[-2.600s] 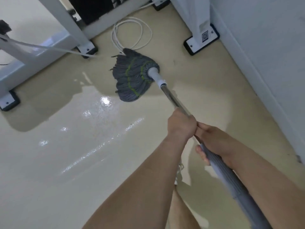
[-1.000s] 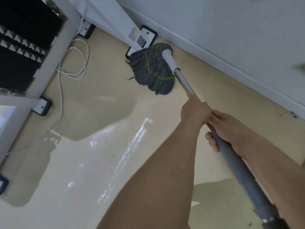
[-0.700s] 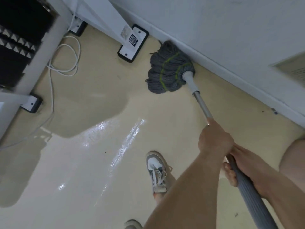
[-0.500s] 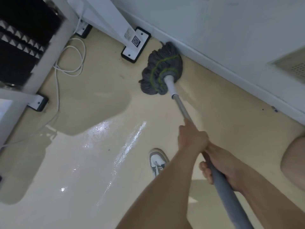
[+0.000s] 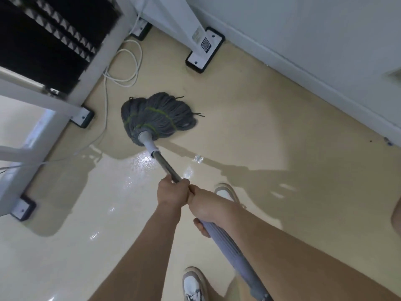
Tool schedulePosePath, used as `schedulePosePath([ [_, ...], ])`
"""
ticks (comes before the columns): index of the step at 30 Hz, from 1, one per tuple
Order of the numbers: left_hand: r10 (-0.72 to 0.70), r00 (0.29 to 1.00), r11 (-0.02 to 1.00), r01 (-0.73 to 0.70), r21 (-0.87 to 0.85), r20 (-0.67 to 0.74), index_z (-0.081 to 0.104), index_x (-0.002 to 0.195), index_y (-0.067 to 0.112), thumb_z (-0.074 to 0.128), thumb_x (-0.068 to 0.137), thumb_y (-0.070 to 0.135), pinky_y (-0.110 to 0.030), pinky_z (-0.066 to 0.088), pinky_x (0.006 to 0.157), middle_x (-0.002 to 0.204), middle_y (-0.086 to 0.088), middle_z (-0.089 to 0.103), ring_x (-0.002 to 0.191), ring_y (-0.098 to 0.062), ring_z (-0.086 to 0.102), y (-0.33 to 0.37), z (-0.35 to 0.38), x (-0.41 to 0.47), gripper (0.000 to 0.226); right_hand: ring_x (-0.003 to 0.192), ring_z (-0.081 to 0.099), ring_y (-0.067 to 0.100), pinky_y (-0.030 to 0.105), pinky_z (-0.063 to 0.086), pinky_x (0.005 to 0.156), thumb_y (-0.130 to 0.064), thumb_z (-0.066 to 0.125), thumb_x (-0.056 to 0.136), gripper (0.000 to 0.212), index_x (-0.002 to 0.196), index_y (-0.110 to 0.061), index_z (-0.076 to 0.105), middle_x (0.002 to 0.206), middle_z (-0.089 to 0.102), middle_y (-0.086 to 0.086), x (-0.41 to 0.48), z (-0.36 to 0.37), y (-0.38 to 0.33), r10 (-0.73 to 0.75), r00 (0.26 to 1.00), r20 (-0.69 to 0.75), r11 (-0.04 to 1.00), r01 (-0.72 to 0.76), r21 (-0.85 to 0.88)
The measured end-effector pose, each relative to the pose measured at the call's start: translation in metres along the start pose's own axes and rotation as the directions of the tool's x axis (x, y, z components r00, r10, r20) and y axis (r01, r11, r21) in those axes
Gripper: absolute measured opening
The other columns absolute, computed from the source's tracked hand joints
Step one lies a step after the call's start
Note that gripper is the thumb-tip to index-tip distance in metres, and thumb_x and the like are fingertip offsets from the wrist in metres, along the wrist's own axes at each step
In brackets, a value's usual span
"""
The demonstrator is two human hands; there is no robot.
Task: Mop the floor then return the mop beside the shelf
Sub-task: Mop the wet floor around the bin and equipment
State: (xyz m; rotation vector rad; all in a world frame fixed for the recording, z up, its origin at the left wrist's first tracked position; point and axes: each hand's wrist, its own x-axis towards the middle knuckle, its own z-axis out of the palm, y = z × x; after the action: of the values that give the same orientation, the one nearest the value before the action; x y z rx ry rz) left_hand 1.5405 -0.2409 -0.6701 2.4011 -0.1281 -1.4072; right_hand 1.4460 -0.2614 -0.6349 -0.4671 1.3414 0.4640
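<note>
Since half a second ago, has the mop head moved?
Yes. The mop head has left the wall and now lies out on the floor, nearer the cable.

The grey string mop head [image 5: 156,118] carries lime-green stitched bands. Its handle [image 5: 227,242] turns from bare metal to ribbed grey below the grip, over a glossy cream floor [image 5: 65,257].

Grey yarn mop head with green stitching [image 5: 157,118]; bare metal shaft [image 5: 166,166]; ribbed grey plastic grip [image 5: 230,248]; glossy wet beige floor [image 5: 86,213].
</note>
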Motion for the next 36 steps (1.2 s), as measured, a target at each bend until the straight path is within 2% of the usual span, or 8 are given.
schedulePosePath([
  [5,-0.047,0.999,0.999,0.047,0.003,-0.009,0.056,0.094,0.000,0.054,0.082,0.007,-0.030,0.043,0.061,0.084,-0.016,0.060,0.067,-0.027,0.052,-0.032,0.025,-0.025,0.014,0.044,0.046,0.013,0.018,0.037,0.043,-0.035,0.028,0.099,0.031,0.104,-0.028,0.058,0.063,0.052,0.002,-0.005,-0.007,0.044,-0.100,0.990,-0.102,0.983,0.083,-0.164],
  [9,0.015,0.996,0.987,-0.029,0.159,0.086,0.050,0.125,-0.001,0.052,0.085,0.010,-0.034,0.051,0.073,0.096,-0.012,0.063,0.090,-0.033,0.062,-0.058,0.061,-0.060,0.042,0.019,0.039,0.009,0.013,0.031,0.029,-0.028,0.027,0.105,0.029,0.109,-0.015,0.053,0.030,0.044,-0.003,-0.024,-0.026,0.095,-0.124,0.984,-0.131,0.983,0.104,-0.152],
  [13,0.046,0.966,0.959,-0.114,0.258,0.253,0.044,0.133,0.004,0.054,0.086,0.014,-0.033,0.052,0.079,0.109,-0.012,0.066,0.104,-0.031,0.064,-0.077,0.091,-0.106,0.050,0.017,0.038,0.009,0.011,0.029,0.026,-0.035,0.025,0.106,0.042,0.134,-0.016,0.051,0.036,0.046,-0.001,-0.061,-0.043,0.148,-0.083,0.973,-0.217,0.993,0.064,-0.094],
  [20,-0.045,0.905,0.893,-0.153,0.423,0.422,0.027,0.147,-0.001,0.050,0.090,0.018,-0.032,0.047,0.088,0.130,-0.018,0.060,0.119,-0.032,0.059,-0.134,0.112,-0.173,0.064,0.023,0.043,0.002,0.014,0.033,0.027,-0.030,0.031,0.105,0.033,0.128,-0.022,0.052,0.031,0.047,-0.010,-0.103,-0.044,0.230,-0.010,0.966,-0.258,0.993,-0.022,-0.118],
  [24,-0.061,0.919,0.912,-0.107,0.395,0.389,0.034,0.139,-0.003,0.050,0.091,0.017,-0.031,0.044,0.080,0.125,-0.020,0.060,0.113,-0.034,0.059,-0.160,0.091,-0.175,0.055,0.023,0.039,0.009,0.013,0.029,0.027,-0.038,0.028,0.104,0.030,0.127,-0.037,0.047,0.045,0.050,0.001,-0.095,-0.018,0.247,0.082,0.962,-0.260,0.997,-0.077,0.030],
  [28,-0.036,0.949,0.924,-0.089,0.372,0.314,0.048,0.121,0.000,0.053,0.088,0.015,-0.032,0.044,0.074,0.102,-0.012,0.059,0.092,-0.030,0.056,-0.188,0.057,-0.157,0.037,0.028,0.036,0.010,0.014,0.027,0.036,-0.046,0.032,0.102,0.037,0.120,-0.027,0.059,0.049,0.045,0.003,-0.077,0.027,0.254,0.120,0.967,-0.225,0.991,-0.102,0.091],
  [32,-0.011,0.973,0.949,-0.062,0.310,0.230,0.055,0.102,0.007,0.054,0.086,0.015,-0.037,0.051,0.083,0.098,-0.009,0.063,0.093,-0.029,0.061,-0.222,0.040,-0.157,0.018,0.033,0.040,0.017,0.020,0.032,0.036,-0.041,0.030,0.101,0.041,0.111,-0.014,0.060,0.052,0.048,0.009,-0.060,0.050,0.274,0.139,0.979,-0.152,0.990,-0.140,0.002],
  [36,-0.031,0.982,0.966,-0.018,0.257,0.188,0.054,0.103,0.005,0.051,0.087,0.012,-0.029,0.051,0.071,0.093,-0.010,0.063,0.082,-0.025,0.061,-0.258,0.068,-0.182,0.018,0.028,0.044,0.017,0.016,0.036,0.036,-0.023,0.034,0.098,0.021,0.117,-0.025,0.044,0.041,0.051,0.007,-0.062,0.028,0.321,0.018,0.993,-0.119,0.976,-0.043,-0.215],
])
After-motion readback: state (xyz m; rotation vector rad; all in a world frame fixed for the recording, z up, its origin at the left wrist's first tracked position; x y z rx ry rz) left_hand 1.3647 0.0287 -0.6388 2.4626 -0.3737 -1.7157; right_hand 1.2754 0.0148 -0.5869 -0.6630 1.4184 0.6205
